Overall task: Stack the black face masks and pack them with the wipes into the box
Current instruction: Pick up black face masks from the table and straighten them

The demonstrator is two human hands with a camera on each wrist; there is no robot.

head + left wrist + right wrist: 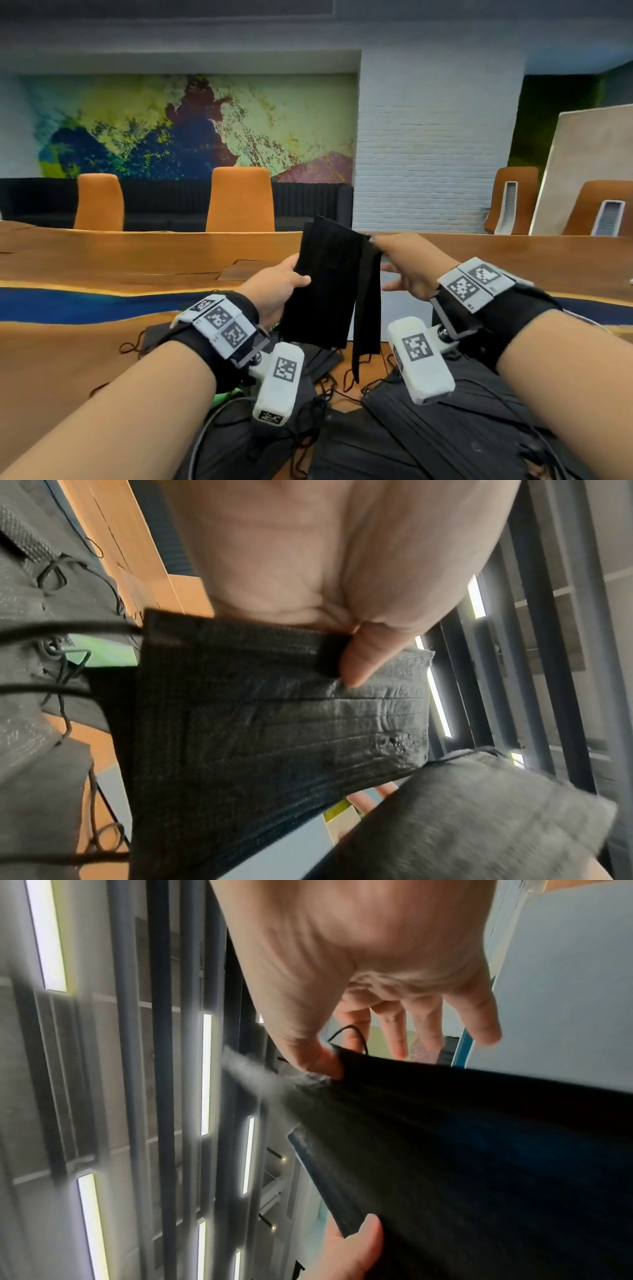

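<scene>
My left hand [291, 284] grips a small stack of black face masks [325, 284] upright above the table, thumb across the front [363, 658]. My right hand [394, 260] pinches the top corner of another black mask [368, 301] that hangs edge-on beside the stack, its other fingers spread [479, 1015]. Its ear loops [349, 377] dangle below. More black masks [445, 421] lie loose on the table under my wrists. A pale box [406, 308] shows behind the held masks. A green patch [103, 653] shows under the masks; I cannot tell if it is the wipes.
The long wooden table [102, 267] has a blue resin strip [85, 301] running across it. Orange chairs [239, 198] stand along the far side, two more at the right [513, 198]. Ear loops and a cable [205, 438] trail near my left wrist.
</scene>
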